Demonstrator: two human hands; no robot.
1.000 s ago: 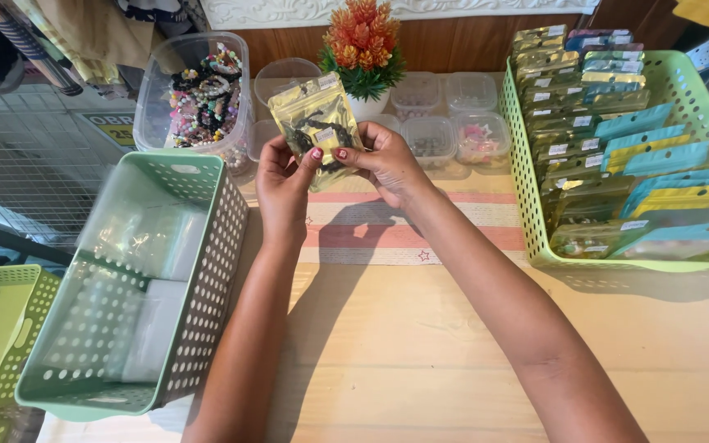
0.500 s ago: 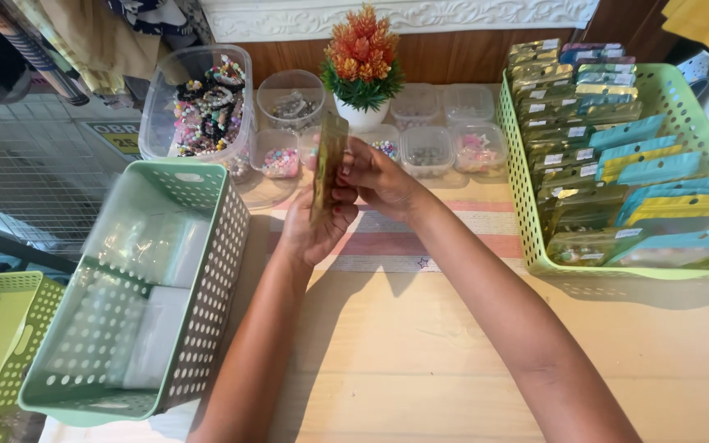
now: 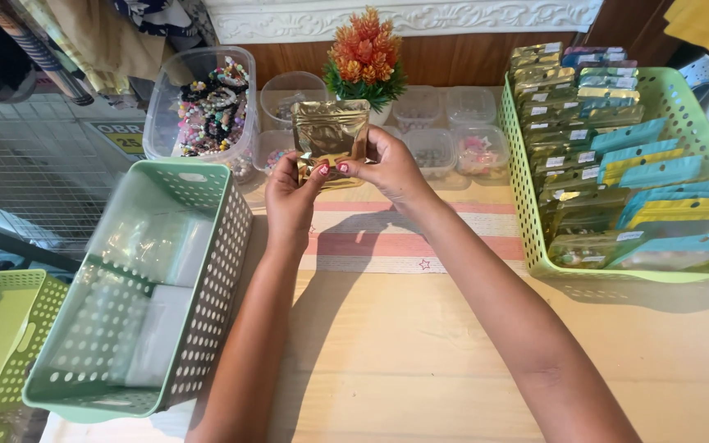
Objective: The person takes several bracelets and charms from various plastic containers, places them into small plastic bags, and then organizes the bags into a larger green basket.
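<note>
Both hands are up over the far part of the wooden table, pinching a small gold foil pouch between them. The left hand has thumb and fingertips closed on the pouch's lower left corner; the right hand is closed on its lower right edge, thumb in front, fingers curled behind. The pouch stands upright, its flat face toward the person, held clear of the table.

Taking the pouch as the mark: straight behind it and a little to the right sits a small potted plant with orange and green leaves. Behind it to the left is a round clear tub, and further left a larger clear bin of beaded bracelets. To the pouch's right, several small clear containers stand in a cluster, some holding bits of colour. Well to the right is a light green perforated basket packed with rows of gold and blue pouches. Below and to the left stands a mint green perforated basket with clear plastic bags inside. Beneath the hands lies a striped mat on the table.
</note>
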